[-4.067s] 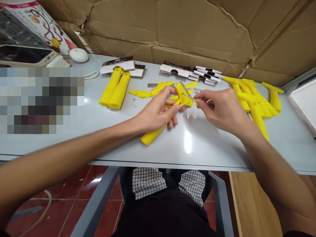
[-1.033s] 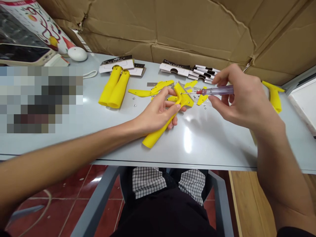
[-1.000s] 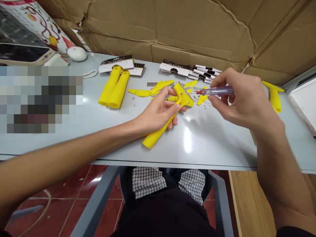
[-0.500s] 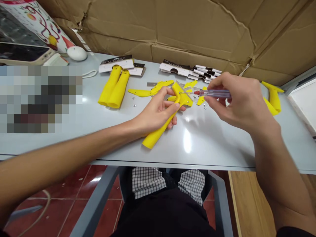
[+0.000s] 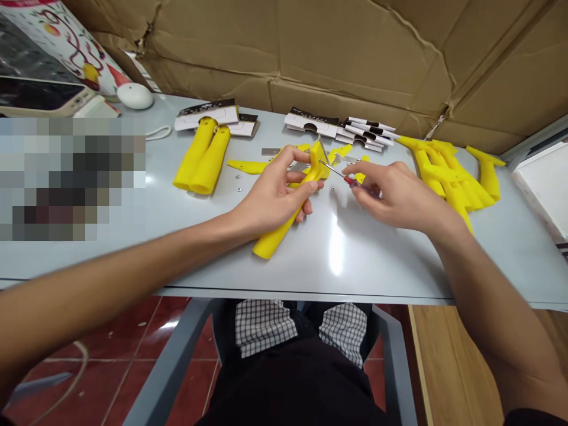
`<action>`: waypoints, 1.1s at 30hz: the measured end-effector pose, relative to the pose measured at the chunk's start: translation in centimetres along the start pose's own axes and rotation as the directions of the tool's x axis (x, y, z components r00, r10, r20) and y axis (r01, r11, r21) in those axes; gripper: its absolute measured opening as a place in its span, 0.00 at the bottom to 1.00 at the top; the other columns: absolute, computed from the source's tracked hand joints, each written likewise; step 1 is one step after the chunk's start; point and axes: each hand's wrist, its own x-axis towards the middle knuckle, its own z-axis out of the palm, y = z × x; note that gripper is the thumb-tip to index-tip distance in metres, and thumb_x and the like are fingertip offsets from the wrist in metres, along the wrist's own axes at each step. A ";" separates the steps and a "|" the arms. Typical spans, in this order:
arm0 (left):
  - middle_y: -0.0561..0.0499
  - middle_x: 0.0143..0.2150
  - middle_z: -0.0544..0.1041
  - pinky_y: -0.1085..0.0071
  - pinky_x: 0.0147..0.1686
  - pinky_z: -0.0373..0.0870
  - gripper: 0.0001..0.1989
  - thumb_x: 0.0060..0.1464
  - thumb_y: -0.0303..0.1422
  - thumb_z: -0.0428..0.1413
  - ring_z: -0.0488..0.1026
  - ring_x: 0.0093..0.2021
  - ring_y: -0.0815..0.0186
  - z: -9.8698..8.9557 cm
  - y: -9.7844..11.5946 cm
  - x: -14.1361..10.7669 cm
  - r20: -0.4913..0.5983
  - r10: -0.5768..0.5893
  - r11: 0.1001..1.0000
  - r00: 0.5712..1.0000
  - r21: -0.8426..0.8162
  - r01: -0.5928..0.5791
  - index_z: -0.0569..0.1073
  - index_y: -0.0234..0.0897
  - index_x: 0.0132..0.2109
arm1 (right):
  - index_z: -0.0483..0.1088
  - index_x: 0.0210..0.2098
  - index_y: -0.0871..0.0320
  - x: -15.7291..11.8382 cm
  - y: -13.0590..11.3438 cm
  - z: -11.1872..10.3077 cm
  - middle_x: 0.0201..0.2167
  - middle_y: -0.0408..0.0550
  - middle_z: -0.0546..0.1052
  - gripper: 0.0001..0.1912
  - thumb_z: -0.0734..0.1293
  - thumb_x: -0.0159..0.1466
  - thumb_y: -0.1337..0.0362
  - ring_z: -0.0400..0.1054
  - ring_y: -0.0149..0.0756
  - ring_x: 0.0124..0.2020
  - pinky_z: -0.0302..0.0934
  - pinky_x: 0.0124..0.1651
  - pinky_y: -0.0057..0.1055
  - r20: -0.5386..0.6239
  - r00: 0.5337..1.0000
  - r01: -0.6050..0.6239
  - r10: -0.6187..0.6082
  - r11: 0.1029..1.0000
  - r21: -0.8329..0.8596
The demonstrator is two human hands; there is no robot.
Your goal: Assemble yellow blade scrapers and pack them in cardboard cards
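My left hand [image 5: 273,198] has its grip closed around a yellow scraper handle [image 5: 284,222], whose lower end rests on the table [image 5: 337,260]. My right hand [image 5: 390,195] pinches a small screwdriver [image 5: 341,176]; its tip touches the scraper head. More yellow handles [image 5: 452,177] lie to the right.

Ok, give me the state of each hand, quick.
Left hand: closed around the yellow scraper handle.
Right hand: closed on the screwdriver, tip at the scraper's head.
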 end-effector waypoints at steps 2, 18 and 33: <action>0.46 0.46 0.83 0.74 0.23 0.72 0.19 0.64 0.26 0.63 0.74 0.24 0.71 0.2 0.4 0.1 -0.002 -0.062 0.997 0.998 -0.052 0.062 0.69 0.44 0.57 | 0.79 0.52 0.56 0.2 0.4 0.2 0.29 0.45 0.81 0.17 0.63 0.69 0.62 0.68 0.39 0.28 0.56 0.38 0.36 0.008 1.000 0.018 -0.018 1.000 0.023; 0.54 0.42 0.76 0.52 0.40 0.88 0.49 0.54 0.19 0.70 0.84 0.33 0.61 0.3 0.6 -0.2 -0.064 -0.133 0.952 0.989 -0.285 0.110 0.57 0.50 0.73 | 0.81 0.42 0.54 1.2 5.5 -1.1 0.39 0.54 0.82 0.11 0.69 0.62 0.60 0.73 0.51 0.43 0.62 0.40 0.41 0.048 0.914 -0.363 0.402 0.868 -0.340; 0.39 0.46 0.84 0.53 0.46 0.87 0.36 0.64 0.22 0.63 0.87 0.37 0.55 0.4 0.8 0.1 0.018 -0.187 0.922 0.982 -0.342 0.182 0.59 0.36 0.73 | 0.80 0.40 0.54 0.5 4.0 -0.8 0.37 0.54 0.83 0.17 0.68 0.70 0.48 0.72 0.45 0.33 0.61 0.38 0.40 -0.283 0.945 -0.222 0.162 0.956 -0.193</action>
